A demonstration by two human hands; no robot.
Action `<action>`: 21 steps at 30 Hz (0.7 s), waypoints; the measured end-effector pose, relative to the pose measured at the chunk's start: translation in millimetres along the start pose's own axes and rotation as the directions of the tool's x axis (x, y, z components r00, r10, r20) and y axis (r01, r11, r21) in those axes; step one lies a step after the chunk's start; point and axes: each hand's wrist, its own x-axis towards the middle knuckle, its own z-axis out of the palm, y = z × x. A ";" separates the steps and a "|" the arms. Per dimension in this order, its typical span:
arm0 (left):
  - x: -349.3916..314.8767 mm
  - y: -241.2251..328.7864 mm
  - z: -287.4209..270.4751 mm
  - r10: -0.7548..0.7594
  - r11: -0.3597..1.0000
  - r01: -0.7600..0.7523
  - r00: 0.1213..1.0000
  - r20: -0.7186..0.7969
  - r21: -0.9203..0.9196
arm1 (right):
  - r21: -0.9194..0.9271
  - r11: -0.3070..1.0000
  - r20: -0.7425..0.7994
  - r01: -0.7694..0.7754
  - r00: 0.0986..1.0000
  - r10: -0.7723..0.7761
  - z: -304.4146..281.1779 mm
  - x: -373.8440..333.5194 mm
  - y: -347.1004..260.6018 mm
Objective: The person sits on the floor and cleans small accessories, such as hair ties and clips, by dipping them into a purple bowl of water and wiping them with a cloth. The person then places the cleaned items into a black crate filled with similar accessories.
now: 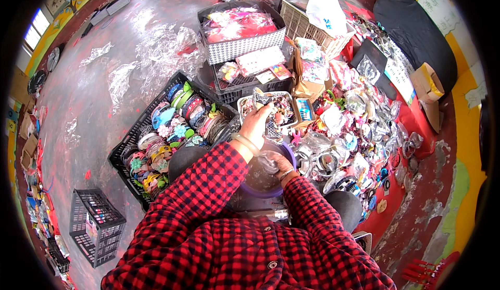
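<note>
My left hand (pixel 254 127) is raised over the far rim of a purple basin (pixel 292 157). Its fingers are closed round a black-and-white patterned hair accessory (pixel 273 132), part of which pokes out above the fingertips. Lower and to the right, my right hand (pixel 283 164) is inside the basin, closed on a crumpled clear plastic bag (pixel 267 163). What the bag holds, if anything, cannot be made out. Just beyond my left hand stands a small white basket (pixel 242 107) of mixed small hair ornaments.
A black crate (pixel 124 161) of colourful headbands lies at my left. A heap of bagged accessories (pixel 333 149) spreads at my right. Farther off are a grey woven basket (pixel 245 47) of packets and a beige crate (pixel 299 23). An upended black crate (pixel 96 227) stands at lower left.
</note>
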 end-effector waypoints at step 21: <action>-3.4 2.0 4.2 -0.012 1.000 0.012 1.000 0.005 -0.013 | -0.392 0.920 -0.230 -0.028 0.971 -0.069 5.3 -2.5 13.3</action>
